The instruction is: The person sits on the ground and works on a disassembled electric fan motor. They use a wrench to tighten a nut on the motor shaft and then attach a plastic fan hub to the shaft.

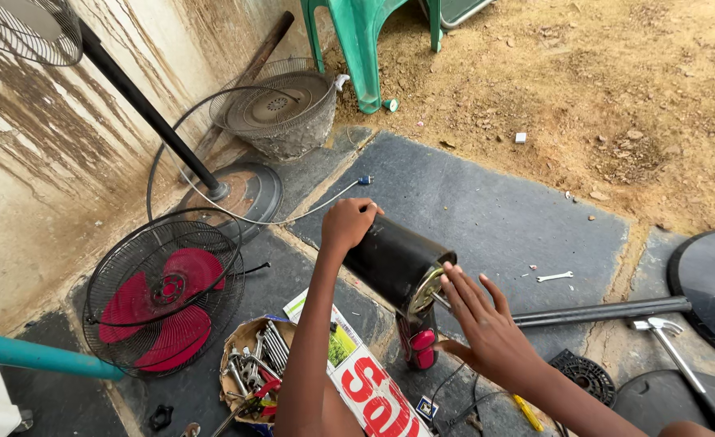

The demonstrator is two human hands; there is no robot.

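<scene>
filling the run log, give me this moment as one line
left hand: grips far end of black fan motor housing | right hand: fingers at motor shaft end, open | nearby: red-bladed fan guard, tool basket

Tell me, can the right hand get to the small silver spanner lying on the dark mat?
Probably yes. The right hand rests open by the shaft end of the black cylindrical fan motor, and the small silver spanner lies just beyond it on the dark mat, with only bare mat between them.
</scene>
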